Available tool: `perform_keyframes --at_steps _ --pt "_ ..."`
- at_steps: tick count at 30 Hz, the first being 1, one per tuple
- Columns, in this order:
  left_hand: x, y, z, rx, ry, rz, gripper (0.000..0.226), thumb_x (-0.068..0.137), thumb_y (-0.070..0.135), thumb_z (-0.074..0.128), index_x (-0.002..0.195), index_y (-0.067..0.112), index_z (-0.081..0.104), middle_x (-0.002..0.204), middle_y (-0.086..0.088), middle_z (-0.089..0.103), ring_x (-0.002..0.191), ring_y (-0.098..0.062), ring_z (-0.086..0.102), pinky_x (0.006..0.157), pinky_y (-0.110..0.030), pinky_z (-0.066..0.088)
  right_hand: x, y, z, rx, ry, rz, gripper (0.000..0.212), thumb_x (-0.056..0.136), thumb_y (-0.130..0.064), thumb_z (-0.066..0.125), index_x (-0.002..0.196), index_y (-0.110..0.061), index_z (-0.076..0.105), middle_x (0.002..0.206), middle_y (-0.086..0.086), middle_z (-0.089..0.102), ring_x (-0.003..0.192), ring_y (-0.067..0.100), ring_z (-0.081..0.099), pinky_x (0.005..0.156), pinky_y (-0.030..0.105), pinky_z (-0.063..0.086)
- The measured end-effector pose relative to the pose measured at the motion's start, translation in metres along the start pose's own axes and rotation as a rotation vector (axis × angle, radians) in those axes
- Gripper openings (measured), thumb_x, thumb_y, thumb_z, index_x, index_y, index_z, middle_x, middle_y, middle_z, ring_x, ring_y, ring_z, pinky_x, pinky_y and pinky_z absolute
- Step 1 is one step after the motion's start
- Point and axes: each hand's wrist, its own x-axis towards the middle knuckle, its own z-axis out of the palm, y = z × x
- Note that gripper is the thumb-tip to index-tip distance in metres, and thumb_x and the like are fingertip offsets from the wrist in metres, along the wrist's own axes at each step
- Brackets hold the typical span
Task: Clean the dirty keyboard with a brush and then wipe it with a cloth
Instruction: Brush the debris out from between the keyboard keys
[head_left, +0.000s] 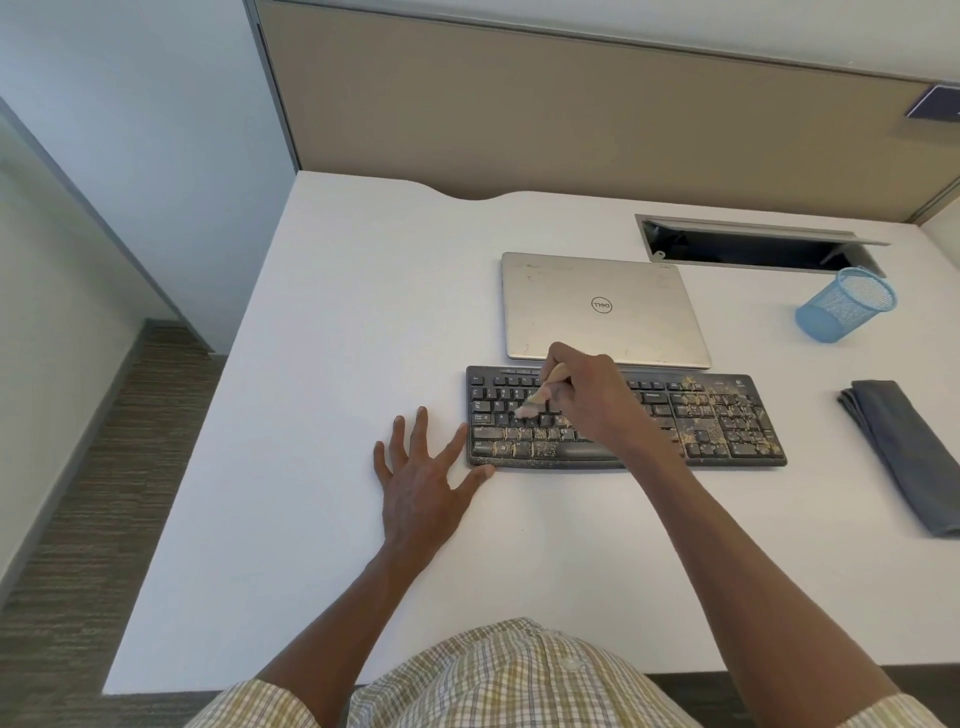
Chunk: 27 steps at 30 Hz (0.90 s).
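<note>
Brush (545, 395) is gripped in the right hand (587, 395), bristles on the left keys of the keyboard (727, 421) — mid-counter (337, 312), steadied by the flat, spread left hand (421, 483); cloth (904, 452) is kept by the right edge.

I see a white desk (322, 364) filling most of the frame, backed by a tan partition (571, 119) across the top. At upper left stands a pale wall (130, 130); brown striped carpet (78, 519) runs down the lower left. Light looks soft and even.
</note>
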Motion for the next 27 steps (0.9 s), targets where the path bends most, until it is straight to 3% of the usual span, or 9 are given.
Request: perform_keyframes --at_steps 5,9,13,15,18,22,27 --pt "0.0 -0.001 0.003 -0.001 0.001 -0.002 0.069 0.088 0.083 0.035 0.147 0.048 0.046 0.169 -0.007 0.016 0.156 -0.033 0.003 0.122 -0.059 0.005 -0.005 0.016 -0.005 -0.095 -0.009 0.039 0.026 0.085 0.011 0.05 0.09 -0.014 0.056 0.073 0.005 0.068 0.059 0.008 0.059 0.048 0.024 0.044" --pt "0.0 -0.002 0.004 0.008 0.006 -0.011 0.07 0.088 0.084 0.035 0.147 0.048 0.046 0.169 -0.006 0.016 0.156 -0.032 0.004 0.122 -0.059 0.007 0.0 0.008 -0.006 -0.034 -0.001 0.014 0.022 0.084 0.01 0.05 0.09 -0.009 0.058 0.067 0.001 0.064 0.05 0.0 0.047 0.046 0.021 0.035" --pt "0.001 -0.002 0.004 0.019 0.018 -0.009 0.069 0.088 0.083 0.037 0.146 0.048 0.047 0.169 -0.006 0.019 0.156 -0.032 0.006 0.122 -0.059 0.01 -0.004 0.018 -0.01 -0.065 -0.037 0.035 0.024 0.085 0.011 0.052 0.091 -0.012 0.056 0.072 0.004 0.067 0.056 0.006 0.057 0.047 0.021 0.041" --pt "0.001 -0.002 0.004 0.018 0.024 -0.007 0.069 0.088 0.083 0.038 0.146 0.047 0.048 0.168 -0.007 0.02 0.156 -0.032 0.008 0.122 -0.06 0.011 -0.008 0.022 -0.018 -0.105 -0.038 0.075 0.023 0.086 0.009 0.052 0.093 -0.013 0.055 0.068 0.0 0.061 0.055 0.01 0.056 0.045 0.018 0.037" --pt "0.0 -0.001 0.002 0.022 0.017 -0.013 0.07 0.087 0.084 0.038 0.146 0.048 0.048 0.169 -0.006 0.019 0.156 -0.031 0.007 0.122 -0.058 0.009 -0.01 0.024 -0.025 -0.02 0.063 0.123 0.01 0.091 0.0 0.052 0.095 -0.008 0.056 0.063 -0.002 0.056 0.047 0.006 0.049 0.039 0.014 0.03" --pt "0.001 0.001 0.0 0.016 0.029 -0.014 0.074 0.084 0.086 0.036 0.145 0.048 0.049 0.168 -0.006 0.022 0.156 -0.03 0.009 0.122 -0.058 0.01 -0.004 0.025 -0.018 0.092 0.302 0.252 0.008 0.092 -0.013 0.056 0.099 -0.009 0.053 0.069 0.006 0.06 0.052 0.02 0.059 0.043 0.034 0.048" --pt "0.0 0.001 0.001 0.018 0.035 -0.022 0.074 0.083 0.087 0.036 0.144 0.048 0.05 0.168 -0.005 0.022 0.156 -0.029 0.009 0.123 -0.056 0.009 -0.014 0.031 0.006 0.028 0.257 0.252 0.008 0.092 -0.012 0.056 0.096 -0.008 0.05 0.069 0.006 0.059 0.056 0.022 0.058 0.045 0.03 0.041"
